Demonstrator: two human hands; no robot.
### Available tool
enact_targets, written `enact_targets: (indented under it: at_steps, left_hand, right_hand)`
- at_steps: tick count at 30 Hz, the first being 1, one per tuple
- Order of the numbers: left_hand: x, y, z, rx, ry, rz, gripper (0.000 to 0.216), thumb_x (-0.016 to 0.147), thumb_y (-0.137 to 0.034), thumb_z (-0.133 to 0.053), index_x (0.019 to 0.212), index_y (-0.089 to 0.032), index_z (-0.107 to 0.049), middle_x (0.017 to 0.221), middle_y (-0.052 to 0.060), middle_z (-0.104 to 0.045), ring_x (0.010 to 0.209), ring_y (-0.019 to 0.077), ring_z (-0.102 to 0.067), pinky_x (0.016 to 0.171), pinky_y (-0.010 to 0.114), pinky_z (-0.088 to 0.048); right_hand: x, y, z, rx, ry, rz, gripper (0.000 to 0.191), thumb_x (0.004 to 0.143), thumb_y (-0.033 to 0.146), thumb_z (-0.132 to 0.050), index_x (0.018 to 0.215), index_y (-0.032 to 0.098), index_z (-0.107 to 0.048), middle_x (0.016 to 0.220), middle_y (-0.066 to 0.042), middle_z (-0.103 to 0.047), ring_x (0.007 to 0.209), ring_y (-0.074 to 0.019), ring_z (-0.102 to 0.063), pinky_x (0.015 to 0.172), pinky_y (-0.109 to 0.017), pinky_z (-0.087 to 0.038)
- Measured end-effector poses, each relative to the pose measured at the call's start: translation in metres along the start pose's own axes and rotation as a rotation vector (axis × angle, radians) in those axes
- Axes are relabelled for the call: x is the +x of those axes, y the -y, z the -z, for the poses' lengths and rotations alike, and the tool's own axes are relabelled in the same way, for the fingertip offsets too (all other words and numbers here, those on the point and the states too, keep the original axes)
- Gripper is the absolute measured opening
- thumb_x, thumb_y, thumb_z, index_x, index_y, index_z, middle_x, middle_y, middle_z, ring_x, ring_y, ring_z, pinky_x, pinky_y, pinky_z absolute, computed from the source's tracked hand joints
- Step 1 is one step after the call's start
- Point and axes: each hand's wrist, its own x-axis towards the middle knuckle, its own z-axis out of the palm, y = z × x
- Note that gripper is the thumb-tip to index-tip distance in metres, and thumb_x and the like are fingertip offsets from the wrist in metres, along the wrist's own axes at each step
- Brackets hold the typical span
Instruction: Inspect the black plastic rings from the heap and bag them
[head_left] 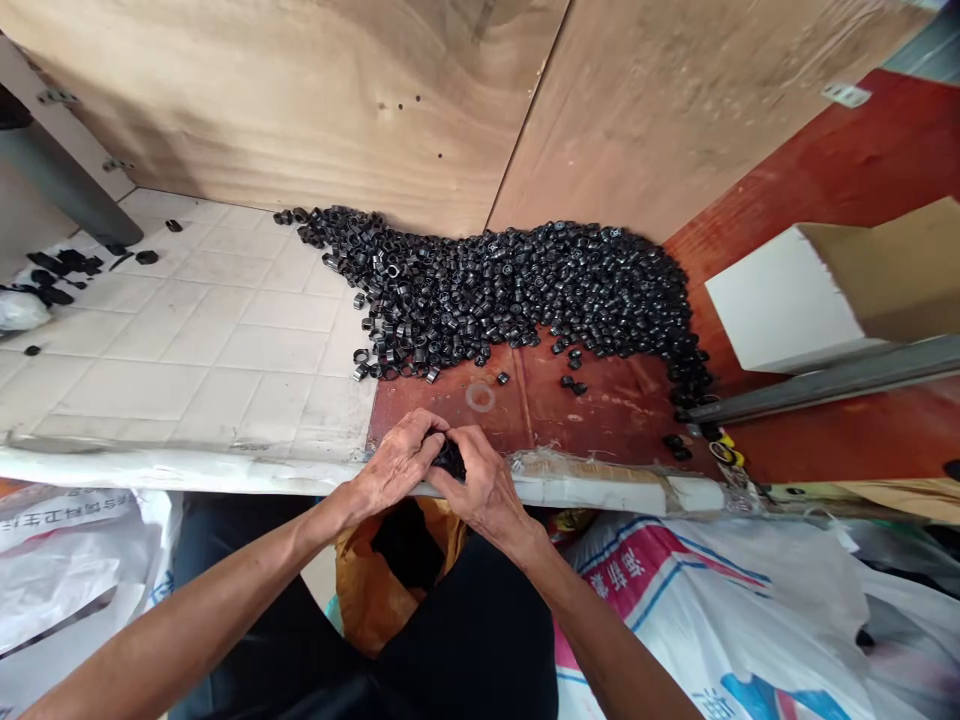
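Observation:
My left hand (403, 455) and my right hand (478, 478) meet at the table's front edge, fingers curled around a black plastic part (450, 459). Most of that part is hidden by the fingers, so its exact shape does not show. Beyond the hands lies a long heap of small black plastic rings and caps (510, 285), spread against the wooden board. A few loose pieces (574, 385) sit in front of the heap on the red surface. Below my hands, between the legs, an orange-brown bag (360, 570) stands open with black contents inside.
A wooden board (315, 100) closes off the back. On the right are a cardboard box (787, 300), a metal bar (832, 380) and yellow-and-black items (726, 450). Black scraps (67, 262) lie at left near a grey pipe (71, 180). White sacks (712, 600) flank the legs.

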Motion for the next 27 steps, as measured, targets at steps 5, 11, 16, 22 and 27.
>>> enact_targets:
  at_steps: [5, 11, 16, 22, 27]
  left_hand:
    - [-0.036, -0.017, 0.003, -0.082, -0.051, 0.058, 0.023, 0.108, -0.034, -0.045, 0.109, -0.023, -0.066, 0.101, 0.003, -0.07, 0.094, 0.0194, -0.069, 0.088, 0.033, -0.055]
    - [-0.047, -0.01, 0.019, -0.078, 0.009, 0.095, 0.032, 0.109, -0.041, -0.048, 0.092, -0.022, -0.068, 0.079, 0.0, -0.067, 0.07, 0.0157, -0.063, 0.066, 0.028, -0.051]
    - [0.015, 0.015, 0.015, 0.252, -0.288, -0.028, 0.024, 0.096, -0.027, -0.066, 0.119, -0.022, -0.066, 0.102, 0.006, -0.071, 0.093, 0.0235, -0.07, 0.085, 0.035, -0.058]
    - [0.078, 0.028, 0.003, 0.581, -0.183, -0.017, 0.042, 0.094, -0.012, -0.059, 0.136, -0.018, -0.064, 0.113, 0.013, -0.07, 0.096, 0.027, -0.072, 0.086, 0.036, -0.06]
    - [0.072, 0.038, 0.003, 0.636, -0.208, -0.088, 0.037, 0.1, -0.014, -0.053, 0.133, -0.02, -0.067, 0.11, 0.011, -0.072, 0.092, 0.0241, -0.073, 0.08, 0.032, -0.061]
  right_hand:
    - [-0.018, 0.017, -0.001, 0.109, 0.023, 0.018, 0.025, 0.095, 0.027, -0.073, 0.117, 0.022, -0.063, 0.107, -0.008, -0.066, 0.099, -0.0265, -0.066, 0.089, -0.04, -0.058]
    - [-0.036, 0.028, 0.009, 0.209, 0.105, -0.012, 0.016, 0.096, 0.031, -0.074, 0.11, 0.025, -0.069, 0.097, -0.004, -0.069, 0.069, -0.0173, -0.062, 0.069, -0.031, -0.056]
    - [0.018, -0.031, 0.035, -0.018, -0.356, -0.075, 0.024, 0.098, 0.028, -0.063, 0.121, 0.021, -0.068, 0.114, -0.013, -0.067, 0.077, -0.0218, -0.064, 0.08, -0.04, -0.058]
    - [0.081, -0.095, 0.044, -0.228, -0.285, -0.024, 0.031, 0.09, 0.013, -0.059, 0.119, 0.013, -0.07, 0.111, -0.018, -0.065, 0.099, -0.0306, -0.066, 0.093, -0.047, -0.056]
    - [0.087, -0.083, 0.019, -0.052, -0.155, 0.077, 0.02, 0.092, 0.014, -0.061, 0.109, 0.019, -0.071, 0.102, -0.01, -0.07, 0.093, -0.0242, -0.068, 0.088, -0.037, -0.056]
